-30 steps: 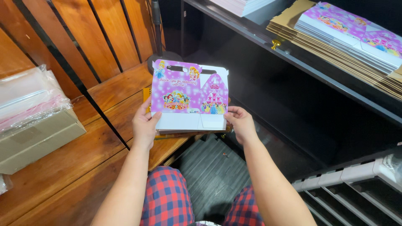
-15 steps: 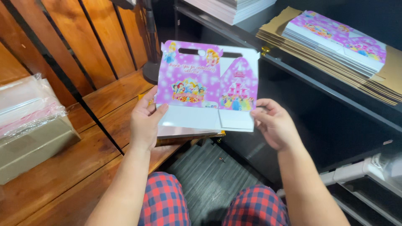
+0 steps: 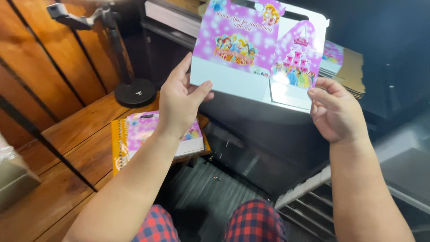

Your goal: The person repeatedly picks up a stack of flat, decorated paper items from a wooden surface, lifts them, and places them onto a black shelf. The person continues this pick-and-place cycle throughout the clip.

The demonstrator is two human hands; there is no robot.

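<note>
On the left, a stack of flat pink printed cards on orange backing (image 3: pixel 148 139) lies on the wooden table (image 3: pixel 76 139), just below and left of our left hand (image 3: pixel 181 101). That hand pinches the lower left edge of the flat pink-and-white printed cardboard box blank (image 3: pixel 257 54), thumb on the near face and fingers behind. The blank is raised in front of us, upright, its long axis running left to right between our hands. Our right hand (image 3: pixel 336 114) grips the lower right corner, fingers curled closed on the edge. Both hands sit equally close, one at each end
</note>
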